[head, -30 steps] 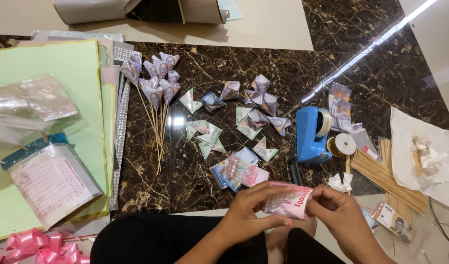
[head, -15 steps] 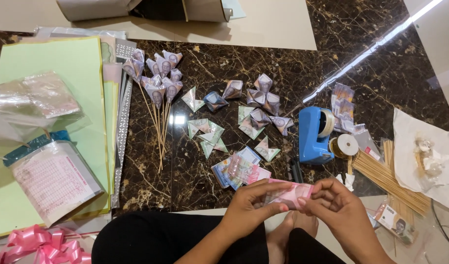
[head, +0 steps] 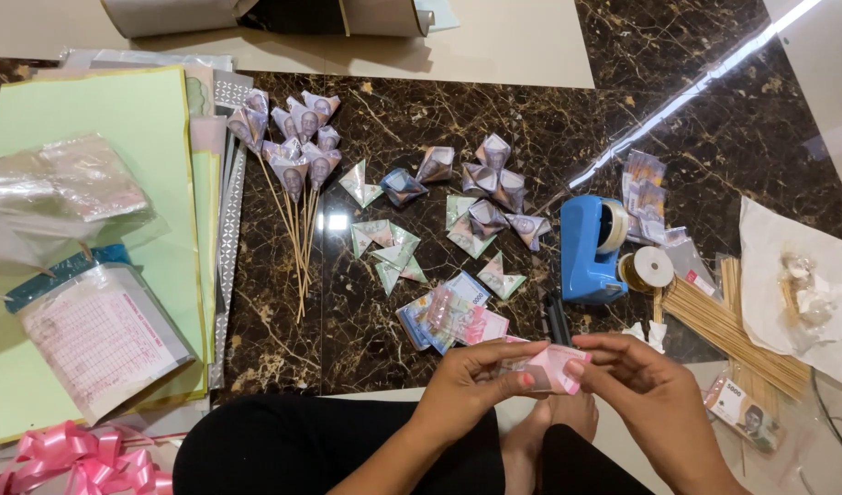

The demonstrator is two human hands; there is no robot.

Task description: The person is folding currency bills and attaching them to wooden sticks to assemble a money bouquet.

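Note:
My left hand (head: 471, 380) and my right hand (head: 637, 385) meet over my lap and together pinch a pink banknote (head: 551, 368), which is partly folded between my fingertips. Just beyond my hands lies a small stack of flat banknotes (head: 450, 316) on the dark marble floor. Further out sit several banknotes folded into cones and triangles (head: 481, 206). A bunch of folded-note flowers on wooden skewers (head: 293, 160) lies to the left of them.
A blue tape dispenser (head: 591, 247), a ribbon spool (head: 650, 268) and loose wooden skewers (head: 728, 321) lie at right. Green paper sheets (head: 155, 165), plastic bags (head: 63, 188) and a pink bow (head: 82, 458) are at left. White tissue (head: 806, 293) sits far right.
Both hands have drawn the pink note tighter together and folded it smaller. The camera view has shifted only slightly.

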